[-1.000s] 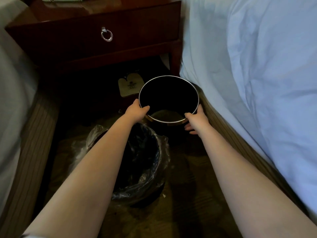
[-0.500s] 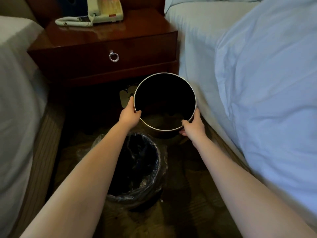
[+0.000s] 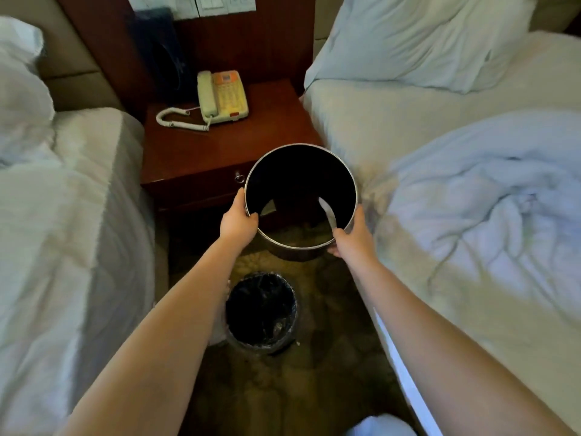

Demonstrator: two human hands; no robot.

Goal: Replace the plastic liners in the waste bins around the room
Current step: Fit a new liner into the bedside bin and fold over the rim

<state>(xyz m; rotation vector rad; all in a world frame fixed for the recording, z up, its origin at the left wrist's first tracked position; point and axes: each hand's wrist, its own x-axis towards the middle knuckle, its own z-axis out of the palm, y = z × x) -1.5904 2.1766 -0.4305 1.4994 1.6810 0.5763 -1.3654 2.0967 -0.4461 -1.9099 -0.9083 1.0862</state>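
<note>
both bare forearms reach forward, almost straight. beneath and between them, nearer than the hands, a round lined bin (image 3: 261,313) stands on the patterned carpet (image 3: 283,388), its rim wrapped in a crinkled, glossy plastic liner (image 3: 290,309). the left hand (image 3: 237,220) grips the left rim of a second bin (image 3: 298,184), thumb hooked inside and fingers outside. the right hand (image 3: 353,237) clasps the right rim likewise. this unlined bin is a smooth dark cylinder with a thin bright metal rim, held off the floor, mouth tilted upward. beyond the hands sits a polished reddish wooden nightstand (image 3: 188,158) with a cream corded telephone (image 3: 223,96). rumpled white bedding (image 3: 471,199) lies outside each hand.
</note>
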